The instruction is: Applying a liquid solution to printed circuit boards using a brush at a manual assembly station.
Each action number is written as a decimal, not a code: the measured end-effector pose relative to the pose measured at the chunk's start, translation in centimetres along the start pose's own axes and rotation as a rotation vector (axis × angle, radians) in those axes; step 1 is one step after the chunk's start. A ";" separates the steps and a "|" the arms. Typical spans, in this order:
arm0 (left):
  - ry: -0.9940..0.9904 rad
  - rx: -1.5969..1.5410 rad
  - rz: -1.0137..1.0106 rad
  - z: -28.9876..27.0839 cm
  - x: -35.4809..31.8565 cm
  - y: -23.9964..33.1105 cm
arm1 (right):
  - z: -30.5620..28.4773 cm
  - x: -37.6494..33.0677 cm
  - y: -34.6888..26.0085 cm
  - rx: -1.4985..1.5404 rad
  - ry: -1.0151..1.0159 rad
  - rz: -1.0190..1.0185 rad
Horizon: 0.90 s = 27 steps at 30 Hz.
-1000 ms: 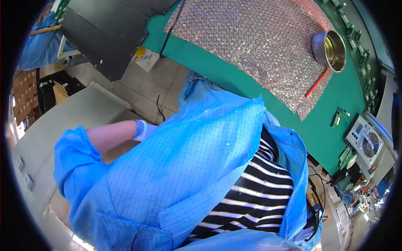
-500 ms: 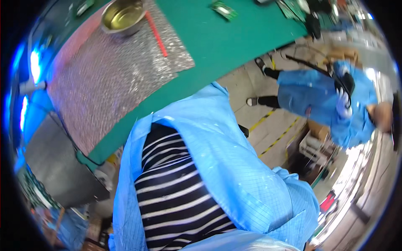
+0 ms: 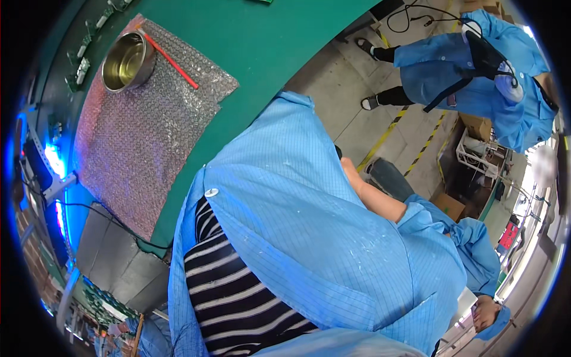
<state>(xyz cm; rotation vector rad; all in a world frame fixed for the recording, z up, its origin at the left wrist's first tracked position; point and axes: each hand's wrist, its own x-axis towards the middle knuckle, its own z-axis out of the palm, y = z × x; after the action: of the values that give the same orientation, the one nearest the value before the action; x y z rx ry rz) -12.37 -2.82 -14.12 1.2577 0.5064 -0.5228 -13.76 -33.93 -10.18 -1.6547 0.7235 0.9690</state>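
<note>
Neither my left hand nor my right hand shows; my blue checked coat [image 3: 333, 214], hanging over a black-and-white striped garment [image 3: 238, 291], fills the lower middle. Beyond it, on the green table, lies a sheet of bubble wrap [image 3: 140, 143]. A round metal bowl [image 3: 126, 62] holding a clear yellowish liquid stands on the sheet's far part. Beside the bowl, a thin red stick-like piece [image 3: 172, 61] lies slanting across the wrap. No hand touches any of these.
Small green circuit boards [image 3: 80, 68] line the green table's [image 3: 285, 35] far left edge. A grey chair back [image 3: 122, 262] is at lower left. One co-worker [image 3: 440, 65] in blue stands at right, holding a black cabled object; another person [image 3: 476, 250], behind my coat, shows a bare forearm.
My view has shifted and turned; the bowl, wrap and red piece now appear farther left. A second person has come into view at right. The table items keep their arrangement.
</note>
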 end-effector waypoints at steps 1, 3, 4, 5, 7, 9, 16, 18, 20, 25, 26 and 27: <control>0.005 -0.019 0.000 -0.2 -0.1 0.0 | -0.1 -0.8 -1.4 -0.003 -0.003 -0.002; 0.013 -0.063 -0.003 -0.4 -0.3 0.0 | -0.9 -2.6 -5.1 -0.022 -0.048 -0.173; 0.017 -0.092 -0.003 -0.5 -0.5 0.1 | -1.0 -3.7 -6.9 -0.003 -0.139 -0.344; 0.020 -0.119 -0.004 -0.6 -0.7 0.1 | -1.2 -4.9 -8.8 -0.017 -0.196 -0.470; 0.025 -0.184 0.008 -1.0 -1.2 0.3 | -0.4 -7.2 -12.3 -0.050 -0.248 -0.543; 0.040 -0.258 0.022 -1.5 -2.2 0.7 | 1.5 -9.2 -15.1 -0.011 -0.433 -0.559; 0.210 -0.668 0.103 -4.9 -11.5 -0.1 | 13.0 -10.3 -21.0 -0.247 -0.863 -0.399; 0.336 -0.847 0.097 -5.3 -16.4 -1.0 | 16.9 -9.6 -21.3 -0.375 -0.994 -0.471; 0.479 -1.036 0.080 -4.7 -22.4 -1.8 | 19.7 -9.0 -21.5 -0.467 -1.100 -0.395; 0.370 -1.560 0.256 -0.9 -27.8 -3.3 | 21.6 -8.1 -22.2 -0.499 -1.036 -0.034; 0.322 -1.603 0.305 -0.4 -27.5 -3.9 | 21.8 -8.0 -22.2 -0.399 -1.088 0.079; 0.488 -1.544 0.219 0.0 -27.2 -4.4 | 22.0 -7.8 -22.2 -0.430 -1.118 0.089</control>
<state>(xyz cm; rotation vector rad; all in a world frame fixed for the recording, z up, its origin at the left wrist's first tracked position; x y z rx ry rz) -36.27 -1.35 -0.58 -0.0975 0.8952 0.4048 -4.42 -6.60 4.19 -1.1202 -0.1922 1.9431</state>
